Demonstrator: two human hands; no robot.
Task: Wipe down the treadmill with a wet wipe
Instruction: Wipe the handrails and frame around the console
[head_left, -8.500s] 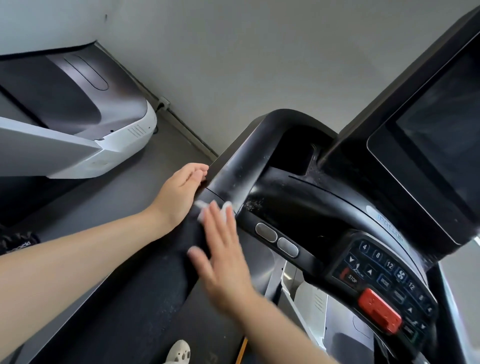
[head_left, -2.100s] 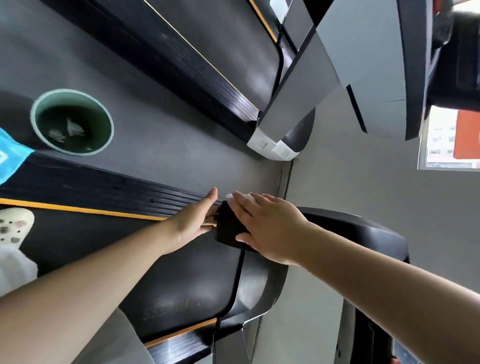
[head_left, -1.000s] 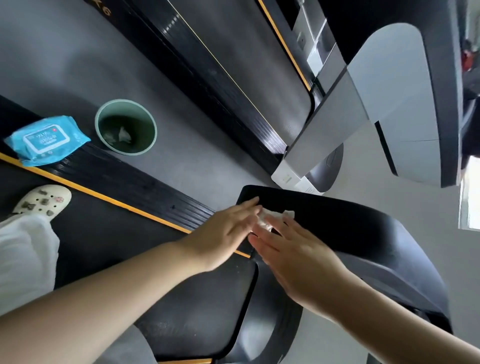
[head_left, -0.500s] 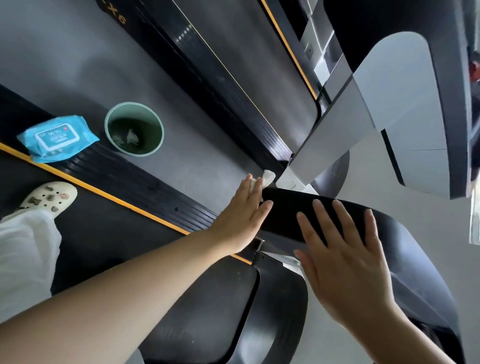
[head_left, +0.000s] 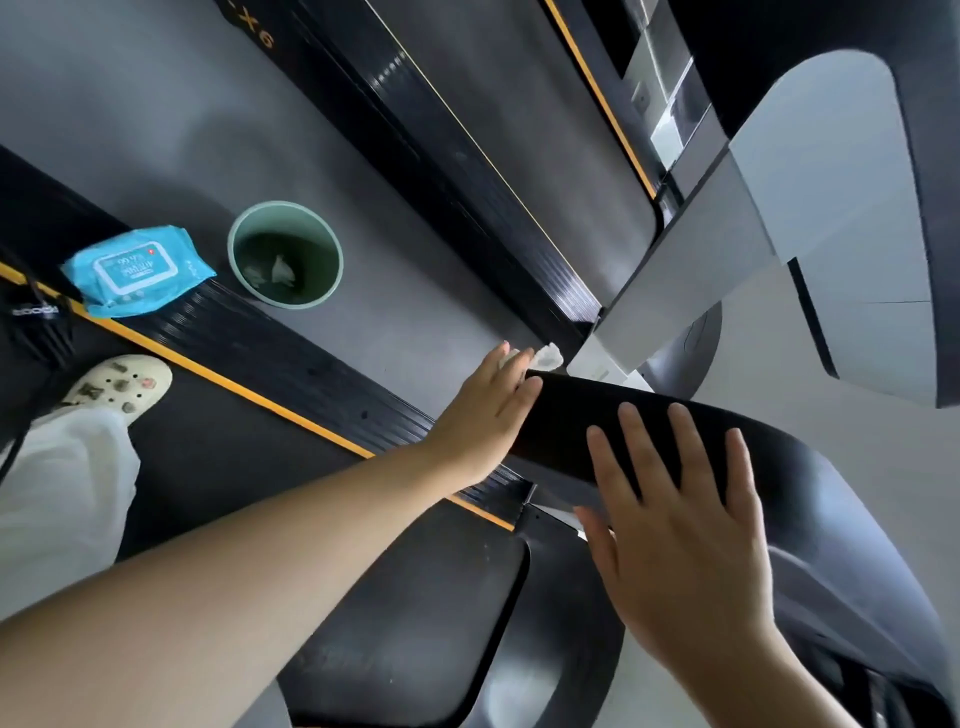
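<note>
Two bare hands over curved glossy black plastic treadmill handrail (head_left: 597, 426). Right hand (head_left: 680, 540) nearest, fingers spread, flat above rail, holding nothing. Left hand (head_left: 483, 415) farther, fingers together, pressing crumpled white wet wipe (head_left: 548, 357) against rail's far end. Wipe judged light, limp, damp: best pinned under flat fingers. Beyond: blue wipe packet (head_left: 135, 270), green bin (head_left: 285, 254).

"x6" in gold on neighbouring treadmill rail (head_left: 249, 31), wipes pack (head_left: 136, 270) label unreadable
</note>
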